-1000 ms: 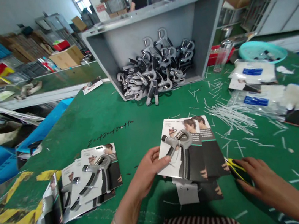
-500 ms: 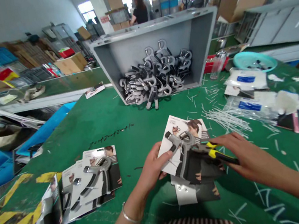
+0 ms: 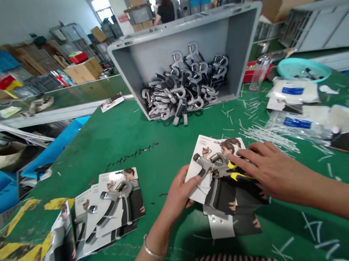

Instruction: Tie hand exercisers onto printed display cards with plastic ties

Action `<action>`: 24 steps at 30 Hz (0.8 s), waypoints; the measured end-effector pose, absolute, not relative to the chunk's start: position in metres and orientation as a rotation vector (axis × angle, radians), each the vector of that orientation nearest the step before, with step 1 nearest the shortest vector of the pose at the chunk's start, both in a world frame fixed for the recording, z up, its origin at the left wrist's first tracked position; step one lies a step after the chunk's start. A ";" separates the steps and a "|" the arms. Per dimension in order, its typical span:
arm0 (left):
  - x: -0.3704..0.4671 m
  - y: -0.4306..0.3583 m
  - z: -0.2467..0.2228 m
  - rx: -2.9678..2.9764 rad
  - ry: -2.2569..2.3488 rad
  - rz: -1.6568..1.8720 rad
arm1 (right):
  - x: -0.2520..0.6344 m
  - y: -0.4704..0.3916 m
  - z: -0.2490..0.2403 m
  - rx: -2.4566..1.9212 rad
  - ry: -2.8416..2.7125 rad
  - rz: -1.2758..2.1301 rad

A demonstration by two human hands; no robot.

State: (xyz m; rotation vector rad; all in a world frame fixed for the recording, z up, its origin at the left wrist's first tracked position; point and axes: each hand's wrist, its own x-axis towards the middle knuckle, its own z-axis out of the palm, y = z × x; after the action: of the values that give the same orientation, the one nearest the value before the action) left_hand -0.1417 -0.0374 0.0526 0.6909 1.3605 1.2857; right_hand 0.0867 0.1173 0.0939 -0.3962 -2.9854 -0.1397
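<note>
My left hand (image 3: 178,195) pinches the left edge of a printed backing card (image 3: 204,143), thumb on top. A grey and black hand grip strengthener (image 3: 216,181) with a metal spring lies on that card. My right hand (image 3: 271,169) is closed around cutting pliers (image 3: 236,176) with yellow and black handles. The jaws lie over the strengthener just below its spring; whether they bite on anything is hidden. More cards (image 3: 221,225) lie underneath. On the left, several carded strengtheners (image 3: 118,203) overlap in a pile.
A grey crate (image 3: 182,23) on its side holds many loose strengtheners (image 3: 183,84). White cable ties (image 3: 268,138) lie scattered on the green table (image 3: 147,130). At right are plastic bags (image 3: 292,91), a white glove (image 3: 345,120) and a turquoise dish (image 3: 285,68). A person (image 3: 165,8) stands beyond.
My right hand has moved left and closed in over the pliers' handles, with the jaws shifted left across the strengthener. My left hand keeps its grip on the card.
</note>
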 end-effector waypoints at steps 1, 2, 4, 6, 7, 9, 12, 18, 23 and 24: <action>-0.142 -0.037 0.053 0.692 1.359 1.284 | 0.085 0.118 0.096 -0.375 -2.996 -0.162; -0.143 -0.037 0.052 0.694 1.356 1.280 | 0.083 0.119 0.097 -0.351 -3.013 -0.185; -0.143 -0.037 0.050 0.699 1.348 1.282 | 0.080 0.120 0.097 -0.328 -3.066 -0.206; -0.143 -0.037 0.048 0.707 1.347 1.299 | 0.079 0.123 0.093 -0.337 -3.117 -0.165; -0.142 -0.037 0.047 0.708 1.347 1.309 | 0.078 0.125 0.091 -0.349 -3.132 -0.120; -0.142 -0.037 0.047 0.704 1.340 1.310 | 0.079 0.130 0.086 -0.384 -3.128 0.016; -0.142 -0.037 0.049 0.668 1.317 1.282 | 0.083 0.128 0.085 -0.448 -3.038 0.347; -0.140 -0.029 0.048 0.552 1.341 1.466 | 0.098 0.072 0.092 -0.134 -2.968 0.950; -0.123 -0.018 0.057 0.437 1.257 1.843 | 0.089 0.053 0.065 -0.475 -2.750 0.782; -0.119 -0.016 0.059 0.425 1.244 1.892 | 0.084 0.054 0.059 -0.576 -2.700 0.734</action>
State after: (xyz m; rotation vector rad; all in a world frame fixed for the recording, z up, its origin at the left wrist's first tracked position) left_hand -0.1193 -0.0164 0.0593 0.4252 1.2436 1.8922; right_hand 0.0845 0.0544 0.0593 -0.5756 -2.6996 0.7340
